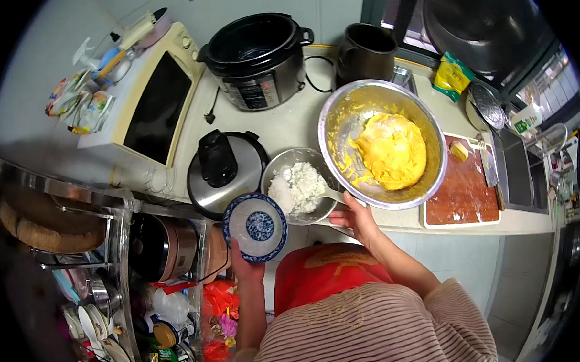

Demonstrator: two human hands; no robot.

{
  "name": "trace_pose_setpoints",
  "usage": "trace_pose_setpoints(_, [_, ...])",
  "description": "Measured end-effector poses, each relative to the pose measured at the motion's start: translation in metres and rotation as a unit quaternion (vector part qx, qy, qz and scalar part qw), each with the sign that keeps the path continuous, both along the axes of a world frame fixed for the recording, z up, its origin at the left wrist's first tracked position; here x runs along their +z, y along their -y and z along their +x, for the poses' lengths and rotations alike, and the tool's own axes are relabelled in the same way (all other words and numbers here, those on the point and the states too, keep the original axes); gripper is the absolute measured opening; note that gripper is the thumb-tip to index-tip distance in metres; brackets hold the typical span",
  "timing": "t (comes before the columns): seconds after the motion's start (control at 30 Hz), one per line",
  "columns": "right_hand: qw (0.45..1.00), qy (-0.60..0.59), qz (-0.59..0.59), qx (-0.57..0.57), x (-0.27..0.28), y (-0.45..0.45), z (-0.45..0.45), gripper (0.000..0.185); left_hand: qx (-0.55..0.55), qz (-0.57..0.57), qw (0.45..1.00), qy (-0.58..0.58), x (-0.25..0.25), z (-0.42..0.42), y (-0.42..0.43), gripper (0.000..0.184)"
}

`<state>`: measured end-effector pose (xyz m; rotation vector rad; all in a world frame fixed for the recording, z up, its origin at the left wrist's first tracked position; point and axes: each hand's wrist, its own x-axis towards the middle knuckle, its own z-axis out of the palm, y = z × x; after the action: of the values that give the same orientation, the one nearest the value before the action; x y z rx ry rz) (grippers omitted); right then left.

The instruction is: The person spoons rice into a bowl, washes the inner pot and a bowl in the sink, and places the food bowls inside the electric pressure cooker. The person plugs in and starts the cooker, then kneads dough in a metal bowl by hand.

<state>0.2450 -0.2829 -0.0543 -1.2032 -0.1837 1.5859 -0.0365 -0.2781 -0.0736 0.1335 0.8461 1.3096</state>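
My left hand (pixel 247 264) grips a small white dish with a blue patterned rim and centre (pixel 259 226), tilted beside the grey metal bowl (pixel 312 216). A few specks cling to the dish's inside. White crumbly flour (pixel 306 183) and a paler powder heap (pixel 280 193) lie in the metal bowl. A pale spoon (pixel 331 194) rests in the flour, its handle passing over the rim. My right hand (pixel 360 223) is closed at that handle, with its fingers against the bowl's outer side. Just behind it stands a large steel basin (pixel 439 168) holding yellow dough (pixel 395 152).
A pressure cooker (pixel 253 85) and its lid (pixel 203 188) stand behind, near a microwave (pixel 160 102) and a dark jug (pixel 367 54). To the right are a red cutting board (pixel 462 193), a knife (pixel 489 166) and a sink (pixel 516 164). A crowded shelf (pixel 121 253) is at left.
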Motion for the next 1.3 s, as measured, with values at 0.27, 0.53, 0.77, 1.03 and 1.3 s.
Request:
trace_pose_setpoints(0.27, [0.995,-0.010,0.022,0.093,-0.005,-0.013,-0.011,0.049,0.071,-0.023,0.996,-0.040,-0.002,-0.007,-0.051,0.064])
trace_pose_setpoints(0.53, [0.998,-0.031,-0.004,0.061,-0.015,-0.039,-0.037,0.049,0.036,-0.004,0.999,-0.010,0.007,-0.038,-0.088,0.061])
trace_pose_setpoints(0.77, [0.999,-0.002,0.015,0.028,-0.013,-0.074,-0.068,0.052,0.020,-0.002,0.999,-0.043,0.009,-0.078,-0.133,0.056])
trace_pose_setpoints(1.03, [0.964,0.140,0.014,-0.225,-0.007,-0.074,-0.074,0.023,-0.134,-0.045,0.986,-0.086,0.000,-0.126,-0.130,0.051])
trace_pose_setpoints(1.3, [0.965,0.247,-0.002,-0.088,0.007,-0.073,-0.102,0.059,-0.213,-0.035,0.963,-0.158,0.014,-0.123,-0.129,0.045])
